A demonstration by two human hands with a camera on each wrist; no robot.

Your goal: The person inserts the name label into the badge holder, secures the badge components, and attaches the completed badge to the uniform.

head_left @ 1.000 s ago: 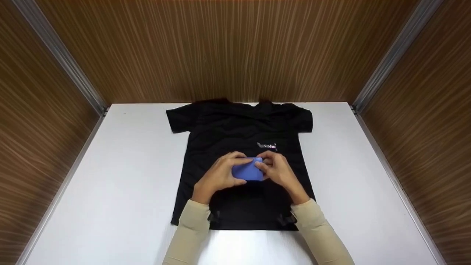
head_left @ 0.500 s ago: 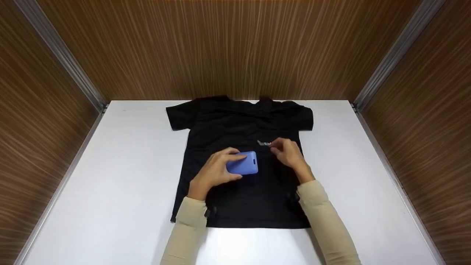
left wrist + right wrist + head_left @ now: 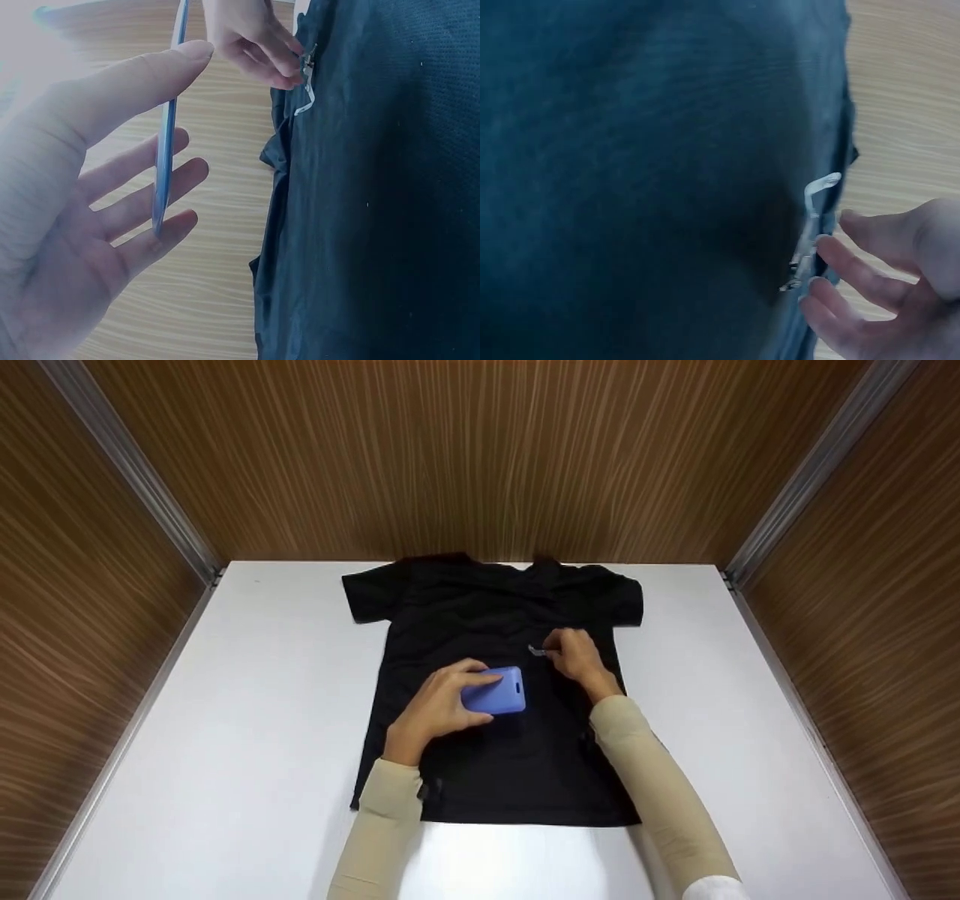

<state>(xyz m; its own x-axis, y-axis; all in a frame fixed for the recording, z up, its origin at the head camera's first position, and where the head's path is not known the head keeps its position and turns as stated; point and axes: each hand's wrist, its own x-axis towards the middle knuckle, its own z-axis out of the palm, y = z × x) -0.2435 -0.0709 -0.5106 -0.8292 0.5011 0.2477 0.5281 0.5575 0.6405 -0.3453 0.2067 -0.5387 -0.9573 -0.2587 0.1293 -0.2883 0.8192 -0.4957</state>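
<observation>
A thin blue card holder (image 3: pixel 495 691) with a small slot at one end is in my left hand (image 3: pixel 440 703). Thumb and fingers grip its opposite edges; in the left wrist view the card holder (image 3: pixel 166 142) appears edge-on, above a black T-shirt (image 3: pixel 487 772). My right hand (image 3: pixel 574 654) is at the shirt's chest, beside a badge clip (image 3: pixel 535 650) with a clear strap. In the right wrist view, the fingertips touch or nearly touch the badge clip (image 3: pixel 807 240), which lies on the cloth. The thumb stands apart from the fingers there.
The T-shirt lies spread on a white table (image 3: pixel 247 697), collar toward the back. A wood-grain panel (image 3: pixel 480 457) rises behind the table, with similar panels along both sides.
My right hand has left the card holder and moved forward to the badge clip, partly covering it. My left hand still holds the card holder, shifted slightly left and turned so its slot shows.
</observation>
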